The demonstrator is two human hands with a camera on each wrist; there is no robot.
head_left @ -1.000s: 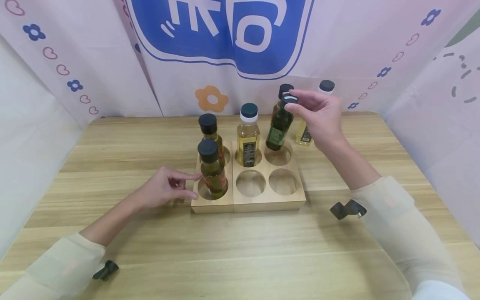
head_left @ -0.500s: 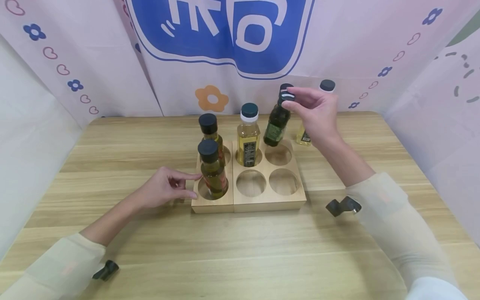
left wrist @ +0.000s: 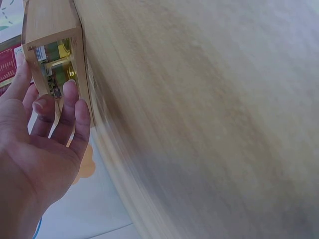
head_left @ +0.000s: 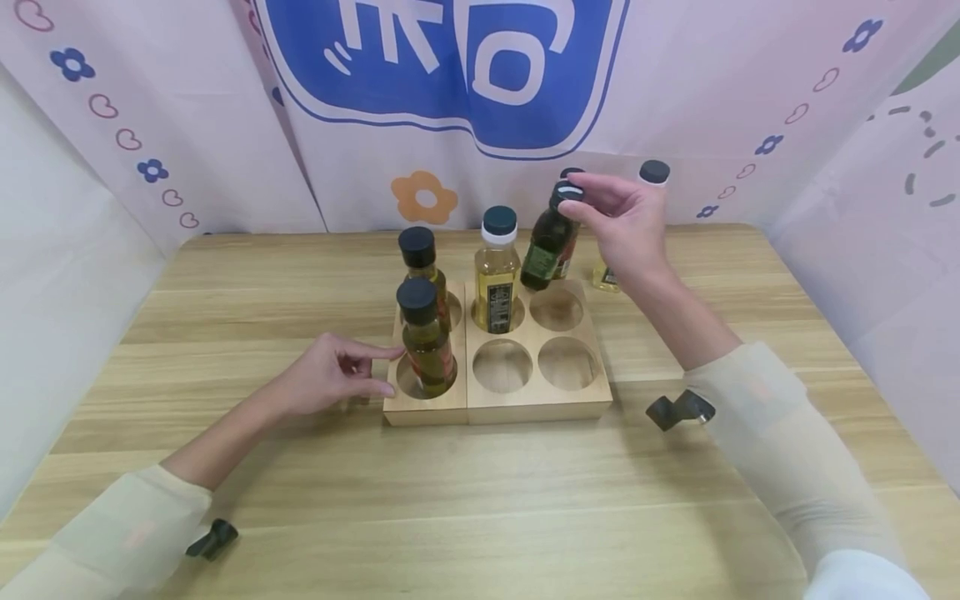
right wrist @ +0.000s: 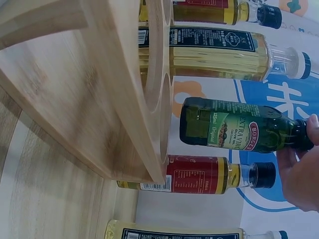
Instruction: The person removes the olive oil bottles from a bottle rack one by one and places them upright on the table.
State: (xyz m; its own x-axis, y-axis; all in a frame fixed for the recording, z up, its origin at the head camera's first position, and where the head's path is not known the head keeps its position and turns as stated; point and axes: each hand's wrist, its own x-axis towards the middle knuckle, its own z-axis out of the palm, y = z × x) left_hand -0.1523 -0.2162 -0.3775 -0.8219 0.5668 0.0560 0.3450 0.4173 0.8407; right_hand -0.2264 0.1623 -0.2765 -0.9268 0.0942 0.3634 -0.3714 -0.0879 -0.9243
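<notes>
While our left hand rests relaxed, fingertips against the wooden rack, our right hand's grip pinches the cap of the dark green bottle, which has drifted leftward and now hangs tilted above the rack's far right hole.

The left hand lies low with its arm stretched forward, fingers loose and a little bent, holding nothing. The right hand is lifted up high, its arm reaching far forward. Its fingertips are pinched together in a small grip. Both arms wear pale sleeves.
</notes>
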